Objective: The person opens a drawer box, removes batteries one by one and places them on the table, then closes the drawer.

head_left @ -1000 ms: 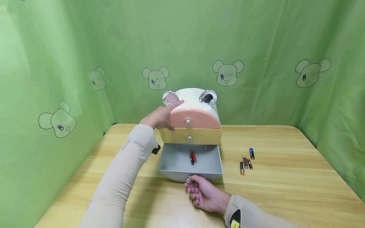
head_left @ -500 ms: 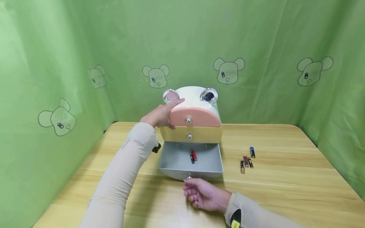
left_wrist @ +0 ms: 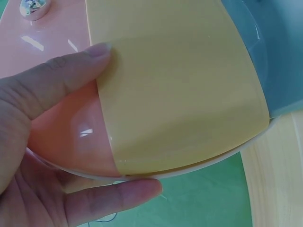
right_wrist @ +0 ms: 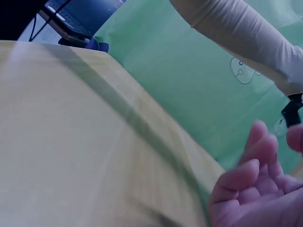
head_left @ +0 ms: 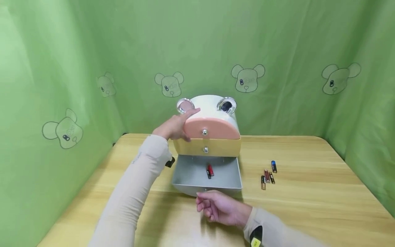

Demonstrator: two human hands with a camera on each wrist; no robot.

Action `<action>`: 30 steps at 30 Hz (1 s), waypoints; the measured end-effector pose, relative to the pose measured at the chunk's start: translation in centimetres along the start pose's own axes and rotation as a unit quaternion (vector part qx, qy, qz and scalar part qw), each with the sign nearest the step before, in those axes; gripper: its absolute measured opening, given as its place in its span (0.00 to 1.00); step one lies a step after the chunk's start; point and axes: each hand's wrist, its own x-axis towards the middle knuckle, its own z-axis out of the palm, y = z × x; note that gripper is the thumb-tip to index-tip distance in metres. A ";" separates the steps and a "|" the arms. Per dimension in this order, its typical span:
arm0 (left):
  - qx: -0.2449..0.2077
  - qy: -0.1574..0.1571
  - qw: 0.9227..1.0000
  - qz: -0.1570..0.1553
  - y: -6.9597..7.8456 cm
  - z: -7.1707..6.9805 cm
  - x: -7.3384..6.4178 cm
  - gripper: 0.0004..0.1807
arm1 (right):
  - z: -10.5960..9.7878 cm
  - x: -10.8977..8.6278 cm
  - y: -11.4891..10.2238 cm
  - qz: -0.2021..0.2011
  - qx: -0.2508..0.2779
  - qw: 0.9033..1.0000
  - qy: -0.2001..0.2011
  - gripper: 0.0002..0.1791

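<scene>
A small drawer cabinet point(head_left: 213, 106) with a white rounded top and mirrored ears stands on the table. My left hand point(head_left: 174, 127) grips its left side, thumb on the front by the seam between the pink drawer point(left_wrist: 71, 123) and yellow drawer point(left_wrist: 184, 90). The grey bottom drawer point(head_left: 191, 171) is pulled out, with a red battery point(head_left: 211, 169) and a black battery point(head_left: 208, 174) lying inside. Just before the drawer's front, my right hand point(head_left: 222, 207) has loosely curled fingers and holds nothing. It mostly hides the grey drawer's knob.
Several loose batteries lie right of the cabinet, among them a blue-topped battery point(head_left: 274, 166) and a black-and-copper battery point(head_left: 263, 183). A green curtain point(head_left: 203, 41) encloses the wooden table point(head_left: 308, 192) at the back and sides.
My right hand has let go of the grey drawer's knob and shifted slightly left. The left hand and the drawer have stayed where they were.
</scene>
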 end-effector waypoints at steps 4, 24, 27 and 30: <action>0.006 0.000 1.000 0.003 0.3 -0.2 0.3 0.69 | -0.3 0.1 -1.6 -0.041 -0.024 0.995 -0.085 0.10; -0.005 -0.002 1.000 0.001 0.0 -0.3 0.2 0.69 | -2.6 2.9 -8.4 -0.069 -0.271 0.946 0.162 0.11; -0.001 -0.002 1.000 0.003 0.1 -0.3 0.2 0.69 | -3.3 3.2 -8.9 -0.063 -0.299 0.938 0.163 0.11; 0.000 -0.003 1.000 0.003 0.1 -0.3 0.2 0.69 | -3.9 3.4 -9.2 -0.054 -0.326 0.930 0.158 0.12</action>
